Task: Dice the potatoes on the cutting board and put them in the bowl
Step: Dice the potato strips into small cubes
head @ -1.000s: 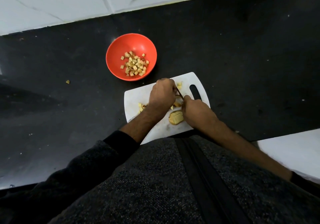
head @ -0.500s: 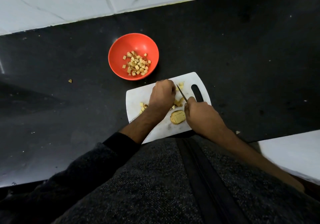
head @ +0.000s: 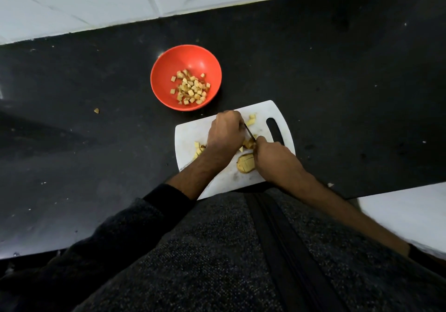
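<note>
1. On the far left of the black bench we see one small potato bit lying alone.
2. Next comes the red bowl. It sits on the bench just past the top left corner of the board, and it holds a heap of potato cubes.
3. The white cutting board lies in front of us, near the bench edge.
4. A few cut cubes sit on the board, just left of our left wrist.
5. Our left hand rests on the board with its fingers curled down. We cannot tell what is under it.
6. The thin dark knife pokes out between our two hands, above some potato chunks.
7. A scored potato piece lies on the board, touching our right hand.
8. Our right hand grips the knife handle, fingers wrapped tight.
9. More cubes sit near the top of the board, beside the handle slot.
</note>
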The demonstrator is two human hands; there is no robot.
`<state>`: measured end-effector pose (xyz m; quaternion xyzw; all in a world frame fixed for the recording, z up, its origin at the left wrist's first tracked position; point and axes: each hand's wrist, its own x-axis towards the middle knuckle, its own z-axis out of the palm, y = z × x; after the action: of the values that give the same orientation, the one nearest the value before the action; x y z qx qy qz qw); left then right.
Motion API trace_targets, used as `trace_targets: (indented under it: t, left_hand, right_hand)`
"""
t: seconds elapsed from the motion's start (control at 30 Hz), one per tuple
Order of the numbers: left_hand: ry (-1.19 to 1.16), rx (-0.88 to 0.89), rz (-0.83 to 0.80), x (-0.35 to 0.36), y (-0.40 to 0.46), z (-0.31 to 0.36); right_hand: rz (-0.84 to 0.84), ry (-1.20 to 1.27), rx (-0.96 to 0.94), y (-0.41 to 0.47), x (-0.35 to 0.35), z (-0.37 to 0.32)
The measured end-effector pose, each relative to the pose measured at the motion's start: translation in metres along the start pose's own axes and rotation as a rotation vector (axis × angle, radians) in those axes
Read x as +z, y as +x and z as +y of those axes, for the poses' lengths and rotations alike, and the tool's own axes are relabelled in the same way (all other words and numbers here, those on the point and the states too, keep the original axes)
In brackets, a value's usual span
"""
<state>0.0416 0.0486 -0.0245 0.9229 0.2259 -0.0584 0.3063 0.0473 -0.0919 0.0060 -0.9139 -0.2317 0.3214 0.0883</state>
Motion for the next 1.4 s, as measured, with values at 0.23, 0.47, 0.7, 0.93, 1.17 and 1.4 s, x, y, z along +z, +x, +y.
trace_targets:
  t: [0.23, 0.47, 0.7, 0.93, 1.17, 1.4]
  left_hand:
    - [0.028, -0.03, -0.016, -0.005, -0.001, -0.002]
    - [0.052, -0.01, -0.061, -0.011, -0.009, -0.003]
    - [0.087, 0.128, -0.036, -0.005, -0.022, 0.01]
    - [0.371, 0.199, 0.001, 0.014, -0.033, 0.02]
    - [0.31, 0.246, 0.132, 0.016, -0.044, 0.025]
    - [0.489, 0.415, 0.108, 0.019, -0.036, 0.021]
  right_hand:
    - [-0.001, -0.037, 0.009, -0.015, 0.002, 0.01]
    - [0.115, 0.025, 0.011, -0.019, -0.004, 0.015]
    - [0.169, 0.069, 0.032, -0.022, 0.001, 0.033]
    - [0.132, 0.094, 0.034, -0.036, 0.015, 0.043]
    - [0.183, 0.1, 0.017, -0.041, 0.016, 0.049]
    - [0.245, 0.069, -0.02, -0.038, 0.018, 0.045]
